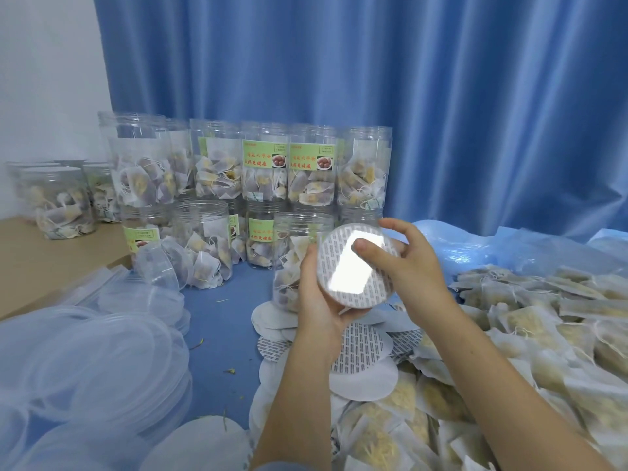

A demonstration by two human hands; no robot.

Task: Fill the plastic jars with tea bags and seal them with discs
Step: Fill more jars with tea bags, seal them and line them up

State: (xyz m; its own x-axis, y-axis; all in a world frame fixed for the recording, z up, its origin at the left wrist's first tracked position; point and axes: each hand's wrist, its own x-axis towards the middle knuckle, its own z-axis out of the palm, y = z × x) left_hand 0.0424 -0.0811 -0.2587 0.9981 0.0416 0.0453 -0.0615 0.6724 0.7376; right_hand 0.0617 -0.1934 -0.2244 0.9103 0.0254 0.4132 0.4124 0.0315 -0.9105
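A: What lies closest, along the near edge of the blue-covered table [217, 334]?

B: At the near left corner, a heap of translucent round plastic lids [88, 362]. At the near right, a wide spread of pale paper tea bags with yellowish filling [530, 341]. Between them, loose round seal discs [365, 346], some white side up, some showing the silver printed face.

A: And the hands?

B: Both are raised above those discs, around the middle of the table. The left hand [317, 297] is wrapped round a clear plastic jar of tea bags [343, 294], tipped so its mouth faces the camera. A shiny silver foil disc [353, 270] covers that mouth. The right hand [409, 266] is clasped on the jar's rim from the right, thumb pressing the foil, fingers curled behind.

A: Further back?

B: Just behind the held jar stands another filled clear jar [289, 263], unsealed. Beyond it, towards the far edge, a two-tier stack of filled jars with green labels [251, 175]. More filled jars [57, 202] sit on a tan surface at the far left. A blue pleated curtain [373, 79] hangs behind everything.
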